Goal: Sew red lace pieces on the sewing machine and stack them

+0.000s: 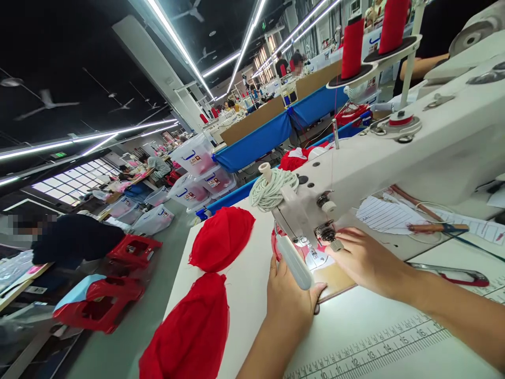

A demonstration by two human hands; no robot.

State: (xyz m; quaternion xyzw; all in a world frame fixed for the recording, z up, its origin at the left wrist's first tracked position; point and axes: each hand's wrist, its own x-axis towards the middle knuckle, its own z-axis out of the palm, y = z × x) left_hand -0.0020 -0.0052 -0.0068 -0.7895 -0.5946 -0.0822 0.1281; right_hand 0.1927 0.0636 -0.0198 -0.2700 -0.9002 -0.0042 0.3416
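My left hand (290, 292) lies flat beside the needle of a white sewing machine (379, 152), thumb stretched out over a brown plate (335, 281). Its fingertips reach a bit of red fabric (275, 242), partly hidden behind a pale grey, rounded attachment (295, 263). My right hand (365, 263) is on the other side of the needle, fingers bent and close together; the machine's knobs cover the fingertips and whatever they hold. Two red fabric pieces, an upper one (223, 238) and a lower one (191, 331), lie left of my left hand.
Metal thread snips (453, 273) lie by my right forearm. A printed ruler (366, 358) runs along the table's front. Red thread cones (352, 47) stand above the machine. Lined paper (384, 215) lies behind my right hand. Plastic bins (193, 155) and red stools (100, 302) stand beyond.
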